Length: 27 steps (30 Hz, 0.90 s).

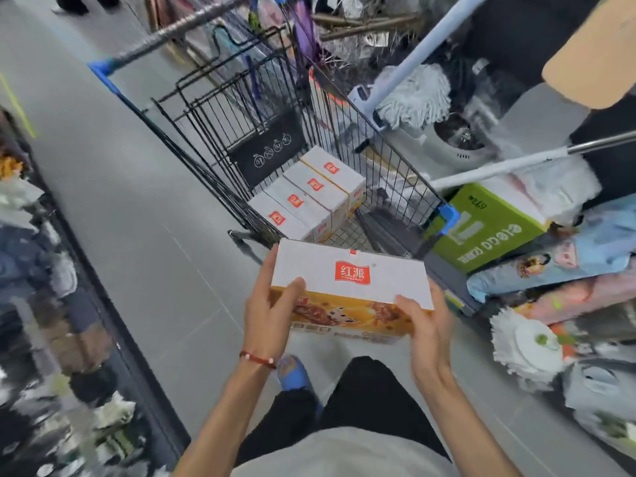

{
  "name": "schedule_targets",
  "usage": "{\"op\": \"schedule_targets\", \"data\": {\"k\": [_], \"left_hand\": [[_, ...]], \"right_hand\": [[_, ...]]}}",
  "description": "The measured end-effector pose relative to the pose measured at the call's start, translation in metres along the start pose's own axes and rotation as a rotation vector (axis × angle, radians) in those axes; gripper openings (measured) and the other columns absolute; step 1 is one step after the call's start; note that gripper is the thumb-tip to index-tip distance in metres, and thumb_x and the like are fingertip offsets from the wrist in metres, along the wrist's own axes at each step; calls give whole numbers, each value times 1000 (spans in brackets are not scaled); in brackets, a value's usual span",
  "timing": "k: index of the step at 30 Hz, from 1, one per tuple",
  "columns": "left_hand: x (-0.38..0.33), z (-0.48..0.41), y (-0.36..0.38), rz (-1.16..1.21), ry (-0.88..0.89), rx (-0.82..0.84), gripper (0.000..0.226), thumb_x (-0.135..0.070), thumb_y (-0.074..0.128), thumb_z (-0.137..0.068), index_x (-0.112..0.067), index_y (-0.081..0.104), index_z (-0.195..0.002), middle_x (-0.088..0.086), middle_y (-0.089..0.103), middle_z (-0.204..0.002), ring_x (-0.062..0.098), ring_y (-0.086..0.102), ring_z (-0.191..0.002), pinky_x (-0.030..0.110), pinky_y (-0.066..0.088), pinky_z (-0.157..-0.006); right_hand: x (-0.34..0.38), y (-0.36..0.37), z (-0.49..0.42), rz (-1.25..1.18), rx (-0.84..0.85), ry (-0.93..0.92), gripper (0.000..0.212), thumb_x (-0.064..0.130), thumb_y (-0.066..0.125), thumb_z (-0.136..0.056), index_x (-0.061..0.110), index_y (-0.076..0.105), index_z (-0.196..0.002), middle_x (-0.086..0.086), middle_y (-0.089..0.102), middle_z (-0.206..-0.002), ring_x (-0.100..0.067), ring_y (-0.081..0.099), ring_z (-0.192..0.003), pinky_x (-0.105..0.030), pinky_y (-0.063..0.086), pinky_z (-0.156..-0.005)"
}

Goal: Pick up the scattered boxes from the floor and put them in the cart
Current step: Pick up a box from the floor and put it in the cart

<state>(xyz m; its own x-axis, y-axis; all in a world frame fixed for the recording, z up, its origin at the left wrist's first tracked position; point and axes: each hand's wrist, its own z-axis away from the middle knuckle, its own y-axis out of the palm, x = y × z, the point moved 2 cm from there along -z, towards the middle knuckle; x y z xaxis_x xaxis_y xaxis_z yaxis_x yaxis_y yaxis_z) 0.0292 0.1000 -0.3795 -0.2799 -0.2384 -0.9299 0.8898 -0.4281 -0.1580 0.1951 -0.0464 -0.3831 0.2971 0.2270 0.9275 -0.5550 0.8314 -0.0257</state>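
Note:
I hold one white box (351, 270) with a red logo on top and an orange picture side, level in front of my chest. My left hand (272, 304) grips its left end, and my right hand (426, 321) grips its right end. The box hovers just short of the near end of the wire shopping cart (220, 115). Inside the cart basket, several matching white boxes (306, 194) stand side by side in a row along its left side.
A green carton (481, 228), mops (413, 94), a mop bucket and soft goods crowd the right side next to the cart. Shelving with goods lines the left. Grey floor (120, 201) runs between. My legs and a blue shoe show below.

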Motion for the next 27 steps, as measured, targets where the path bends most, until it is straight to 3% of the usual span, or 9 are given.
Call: {"op": "schedule_targets", "data": {"k": [2, 5, 8, 12, 16, 18, 22, 25, 27], "left_hand": [[-7, -22, -9, -14, -3, 27, 54, -22, 56, -100, -44, 40, -147, -10, 69, -123, 6, 70, -101, 21, 61, -75], [-15, -54, -13, -51, -22, 70, 58, -36, 58, -92, -51, 38, -145, -12, 69, -124, 11, 71, -103, 31, 61, -81], [-24, -85, -12, -63, -21, 112, 60, -40, 57, -89, -51, 38, -145, -10, 67, -128, 9, 71, -102, 31, 62, -80], [-39, -129, -5, -107, -18, 145, 66, -35, 56, -87, -41, 35, -150, -6, 64, -132, 0, 70, -97, 15, 58, -70], [-54, -176, 11, -187, -5, 186, 69, -34, 53, -83, -35, 37, -151, -25, 58, -129, 11, 67, -107, 33, 62, -83], [-57, -196, 19, -227, 2, 214, 69, -32, 54, -82, -34, 38, -149, -23, 57, -128, 12, 64, -113, 38, 61, -88], [-53, -228, 36, -341, 8, 303, 70, -21, 60, -79, -29, 40, -146, -8, 55, -139, 14, 57, -121, 15, 55, -84], [-44, -247, 50, -354, -27, 384, 70, -14, 60, -81, -31, 37, -146, -14, 50, -141, 10, 52, -125, 22, 49, -97], [-34, -261, 58, -384, -51, 429, 65, -4, 60, -87, -28, 36, -144, -19, 54, -128, 5, 55, -114, 8, 47, -88]], "right_hand": [[1, 17, -6, -5, -35, 5, 64, 25, 66, -74, 18, 57, -138, 12, 76, -108, 1, 69, -93, -9, 51, -66], [3, 34, -26, 20, -76, 13, 67, 28, 67, -74, 19, 56, -140, 2, 71, -121, -13, 66, -108, -9, 50, -68], [7, 48, -51, 27, -110, 23, 68, 26, 67, -73, 19, 56, -140, 5, 71, -119, -1, 67, -101, -9, 51, -69], [13, 66, -87, -6, -145, 31, 68, 22, 67, -74, 20, 54, -141, 11, 69, -117, 11, 66, -93, -11, 52, -68], [9, 76, -116, 26, -194, 64, 61, 11, 73, -85, 30, 51, -139, 13, 66, -126, 9, 63, -107, -17, 56, -83], [10, 80, -129, 46, -207, 81, 67, 13, 72, -82, 37, 47, -139, 19, 63, -126, 11, 60, -110, -14, 54, -85], [7, 84, -144, 57, -292, 143, 73, -5, 73, -85, 19, 42, -147, 25, 58, -119, 26, 55, -99, 1, 45, -77], [0, 87, -150, 76, -355, 196, 78, -10, 70, -85, 15, 37, -151, 25, 55, -119, 30, 53, -95, 2, 44, -76], [-8, 91, -155, 90, -386, 237, 79, -11, 71, -85, 14, 36, -152, 24, 56, -118, 29, 54, -95, 0, 48, -78]]}}
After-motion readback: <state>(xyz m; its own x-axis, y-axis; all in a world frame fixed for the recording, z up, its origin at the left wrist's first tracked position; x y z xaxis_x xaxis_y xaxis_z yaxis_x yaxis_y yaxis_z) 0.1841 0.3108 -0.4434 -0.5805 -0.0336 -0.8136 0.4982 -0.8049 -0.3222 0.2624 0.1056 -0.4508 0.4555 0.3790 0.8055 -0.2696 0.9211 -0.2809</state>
